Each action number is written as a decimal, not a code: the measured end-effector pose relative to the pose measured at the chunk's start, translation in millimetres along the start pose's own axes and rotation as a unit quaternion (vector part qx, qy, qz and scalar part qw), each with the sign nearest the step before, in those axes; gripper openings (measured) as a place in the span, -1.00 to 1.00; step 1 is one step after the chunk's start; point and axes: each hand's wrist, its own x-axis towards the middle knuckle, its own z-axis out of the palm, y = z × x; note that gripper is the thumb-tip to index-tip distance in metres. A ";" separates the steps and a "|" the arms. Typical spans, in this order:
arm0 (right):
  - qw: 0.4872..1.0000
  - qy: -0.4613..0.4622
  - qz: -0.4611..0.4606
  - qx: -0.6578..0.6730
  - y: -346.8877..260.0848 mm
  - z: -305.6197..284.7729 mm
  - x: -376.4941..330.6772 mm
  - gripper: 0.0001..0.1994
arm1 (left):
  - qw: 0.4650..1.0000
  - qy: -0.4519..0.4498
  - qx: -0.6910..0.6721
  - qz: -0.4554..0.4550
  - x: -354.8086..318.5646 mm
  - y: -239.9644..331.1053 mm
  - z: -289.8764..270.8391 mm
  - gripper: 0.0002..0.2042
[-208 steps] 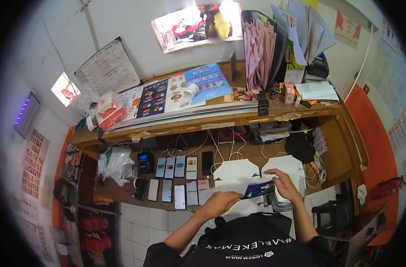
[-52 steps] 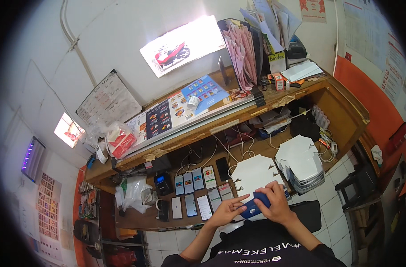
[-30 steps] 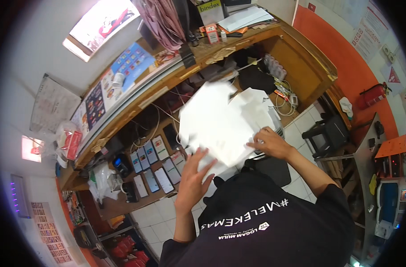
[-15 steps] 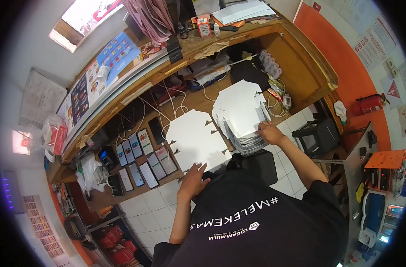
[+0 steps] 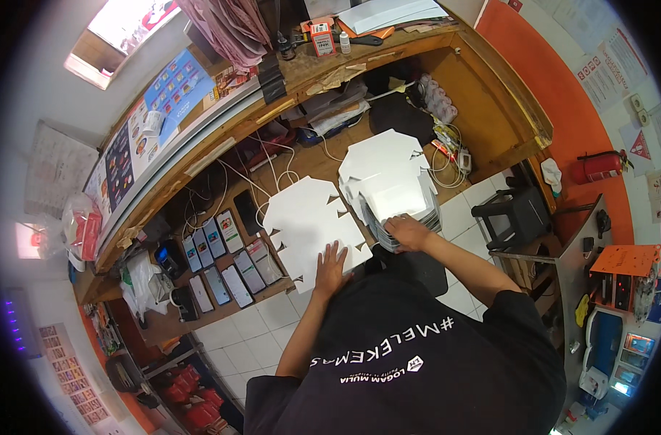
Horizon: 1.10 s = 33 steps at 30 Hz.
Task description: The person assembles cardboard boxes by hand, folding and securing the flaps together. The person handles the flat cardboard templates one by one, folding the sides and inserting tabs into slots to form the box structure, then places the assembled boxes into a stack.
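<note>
Two piles of flat white die-cut cardboard blanks with notched edges lie in front of me. On the left blank (image 5: 301, 221), near its front edge, my left hand (image 5: 331, 270) rests with fingers spread. The stack on the right (image 5: 385, 163) is taller, and its many layers show along the near side. My right hand (image 5: 409, 232) is at that stack's near edge, its bent fingers closed on the top cardboard blank. Its thumb is hard to see.
Several phones (image 5: 237, 286) lie in rows on the wooden shelf to the left, with white cables behind them. A raised wooden counter (image 5: 301, 93) arches over the far side. A black stool (image 5: 515, 221) stands at right, near a metal-topped table (image 5: 580, 235).
My right hand has moved from the stack's right side to its near edge, toward the left. My left hand has slid farther onto the left blank, its fingers now spread.
</note>
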 end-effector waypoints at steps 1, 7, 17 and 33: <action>1.000 0.012 -0.005 0.006 3.8 5.6 -0.9 -0.34 | 1.000 -0.007 -0.016 0.000 1.6 -9.9 10.3 -0.28; 0.998 0.017 0.004 0.065 17.4 21.6 -5.6 -0.42 | 0.998 -0.004 -0.037 0.049 6.4 -24.6 -1.6 -0.54; 0.934 0.219 0.111 0.259 -35.0 -27.0 7.2 -0.51 | 0.998 -0.004 -0.053 -0.017 13.6 -27.6 -31.2 -0.72; 0.844 0.010 0.242 0.479 -100.7 -16.0 64.0 -0.58 | 0.866 0.247 -0.407 -0.155 -16.1 -36.6 -116.3 -0.70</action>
